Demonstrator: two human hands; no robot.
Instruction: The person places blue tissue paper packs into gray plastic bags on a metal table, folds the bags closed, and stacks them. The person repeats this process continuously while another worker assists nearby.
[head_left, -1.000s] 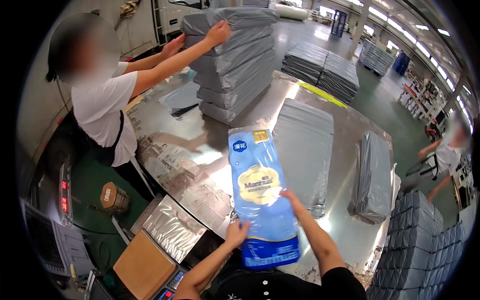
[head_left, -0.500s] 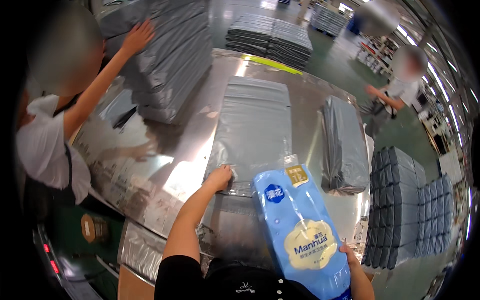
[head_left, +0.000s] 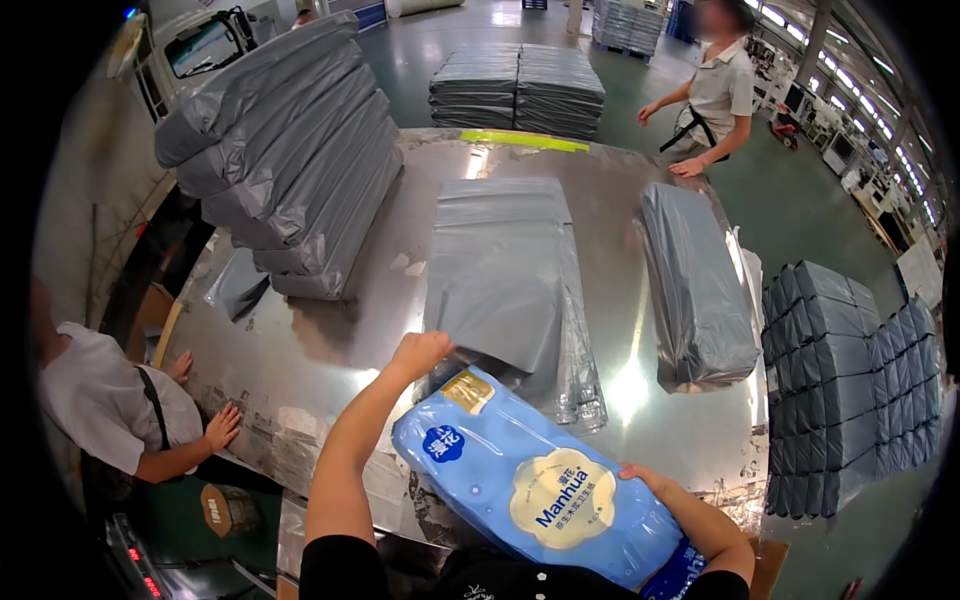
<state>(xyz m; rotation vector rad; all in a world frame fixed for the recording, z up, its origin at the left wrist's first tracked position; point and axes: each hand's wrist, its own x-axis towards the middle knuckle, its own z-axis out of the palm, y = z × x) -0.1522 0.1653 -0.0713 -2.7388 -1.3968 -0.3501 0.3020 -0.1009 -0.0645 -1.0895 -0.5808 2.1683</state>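
In the head view, the near edge of the top grey bag (head_left: 500, 270) is pinched and raised by the left hand (head_left: 420, 352), its fingers clamped on the film. The blue pack (head_left: 540, 485) is held tilted at the near side of the worktop (head_left: 612, 262), just before the bag. The fingers of the right hand (head_left: 648, 478) appear clamped on the pack's right edge, though those beneath are hidden. The raised edge is probably best held high by one layer only, without stretching the thin film, while the pack is supported level and its corners are steered clear of the edge. The pack's long axis is slanted: the end with the gold label (head_left: 468, 391) is pointed away and leftward, toward the left hand, the dark blue end (head_left: 672, 572) back and rightward; the bag's axis is directed nearly straight away, so a turn into line seems needed
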